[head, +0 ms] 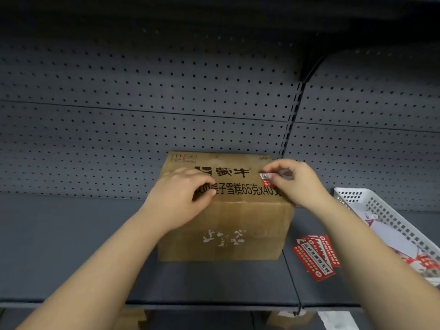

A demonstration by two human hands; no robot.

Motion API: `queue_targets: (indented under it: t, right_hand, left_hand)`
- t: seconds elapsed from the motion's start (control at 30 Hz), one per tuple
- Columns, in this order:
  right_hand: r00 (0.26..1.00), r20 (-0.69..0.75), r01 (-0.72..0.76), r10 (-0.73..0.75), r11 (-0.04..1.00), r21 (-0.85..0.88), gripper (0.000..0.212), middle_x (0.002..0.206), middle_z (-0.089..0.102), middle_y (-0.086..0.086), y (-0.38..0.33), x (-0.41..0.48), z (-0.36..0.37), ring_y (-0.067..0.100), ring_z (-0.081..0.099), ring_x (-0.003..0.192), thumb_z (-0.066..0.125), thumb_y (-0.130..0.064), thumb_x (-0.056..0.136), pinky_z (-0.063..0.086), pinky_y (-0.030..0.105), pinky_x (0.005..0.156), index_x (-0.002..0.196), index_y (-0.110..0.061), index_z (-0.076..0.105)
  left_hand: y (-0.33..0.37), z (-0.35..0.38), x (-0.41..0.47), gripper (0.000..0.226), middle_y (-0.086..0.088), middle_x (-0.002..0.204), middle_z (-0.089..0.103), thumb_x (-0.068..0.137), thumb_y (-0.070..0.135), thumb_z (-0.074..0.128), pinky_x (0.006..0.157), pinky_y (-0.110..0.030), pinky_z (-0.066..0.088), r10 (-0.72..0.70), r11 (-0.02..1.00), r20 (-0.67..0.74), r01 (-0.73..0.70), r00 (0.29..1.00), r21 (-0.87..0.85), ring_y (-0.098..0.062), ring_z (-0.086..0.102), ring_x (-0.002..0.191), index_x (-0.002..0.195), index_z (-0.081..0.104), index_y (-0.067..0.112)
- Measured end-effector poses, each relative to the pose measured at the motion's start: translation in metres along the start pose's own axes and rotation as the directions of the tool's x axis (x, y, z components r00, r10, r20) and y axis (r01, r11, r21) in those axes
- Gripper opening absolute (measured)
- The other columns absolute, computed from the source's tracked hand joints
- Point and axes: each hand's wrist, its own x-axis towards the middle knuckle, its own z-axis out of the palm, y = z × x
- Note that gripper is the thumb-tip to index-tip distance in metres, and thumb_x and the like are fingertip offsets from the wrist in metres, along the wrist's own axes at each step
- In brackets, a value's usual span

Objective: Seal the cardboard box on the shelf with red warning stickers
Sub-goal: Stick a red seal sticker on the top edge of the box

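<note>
Both hands on top of the cardboard box [228,210], red warning sticker [266,176] going on at its right side.

Box sits on the grey shelf [71,246] against the pegboard back panel [142,91], flaps down. Left hand [181,198] rests on the box top, fingers curled, gripping nothing. Right hand [297,184] pinches the sticker between thumb and fingertips, sticker touching the box top near the right edge. Spare red stickers [314,257] lie fanned on the shelf just right of the box. White plastic basket [381,210] further right, holding paper scraps.
</note>
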Motion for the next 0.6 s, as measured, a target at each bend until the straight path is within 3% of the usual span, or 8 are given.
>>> queue_targets:
  t: [0.13,0.23,0.33,0.47,0.6]
  right_hand:
    - [0.994,0.090,-0.051,0.056,0.997,-0.058,0.023,0.100,0.069,-0.007,0.001,0.016,0.004,-0.001,0.061,0.089,0.065,-0.008,0.086,0.043,0.003,0.077,0.105,-0.019,0.072]
    - [0.991,0.134,0.039,-0.020,0.989,-0.139,0.026,0.106,0.068,0.001,0.006,0.023,0.006,0.009,0.060,0.099,0.064,-0.004,0.084,0.039,0.006,0.086,0.103,-0.018,0.073]
    - [0.987,0.143,0.105,-0.079,0.976,-0.191,0.022,0.106,0.069,0.002,0.007,0.024,0.006,0.010,0.060,0.102,0.064,-0.005,0.084,0.041,0.019,0.093,0.101,-0.017,0.074]
    - [0.982,0.167,0.120,-0.084,0.969,-0.215,0.015,0.102,0.069,0.002,0.003,0.025,0.003,0.004,0.061,0.095,0.066,-0.006,0.084,0.038,0.003,0.085,0.095,-0.014,0.074]
    - [0.975,0.206,0.141,-0.086,0.952,-0.270,0.014,0.100,0.068,0.000,0.003,0.032,0.000,0.004,0.060,0.093,0.067,-0.009,0.085,0.037,0.001,0.079,0.096,-0.017,0.071]
  left_hand:
    - [-0.011,0.006,0.004,0.064,0.013,0.129,0.055,0.078,0.079,0.030,0.103,-0.043,0.032,0.035,0.997,0.098,-0.041,0.995,0.059,-0.012,0.047,0.119,0.123,0.054,0.039]
    - [-0.013,0.009,0.006,0.065,0.016,0.127,0.052,0.076,0.080,0.033,0.103,-0.040,0.030,0.048,0.997,0.078,-0.052,0.996,0.049,-0.009,0.045,0.117,0.122,0.052,0.039]
    - [-0.014,0.010,0.006,0.061,0.016,0.116,0.056,0.075,0.078,0.039,0.096,-0.038,0.034,0.067,0.998,0.026,-0.067,0.997,-0.004,-0.012,0.050,0.109,0.115,0.058,0.036]
    - [-0.016,0.013,0.008,0.059,0.014,0.114,0.057,0.075,0.077,0.039,0.092,-0.039,0.036,0.073,0.997,-0.002,-0.073,0.997,-0.024,-0.013,0.052,0.105,0.111,0.059,0.034]
    - [-0.017,0.013,0.007,0.059,0.015,0.115,0.056,0.075,0.077,0.039,0.091,-0.038,0.035,0.066,0.997,0.006,-0.065,0.998,-0.041,-0.013,0.050,0.106,0.111,0.058,0.036]
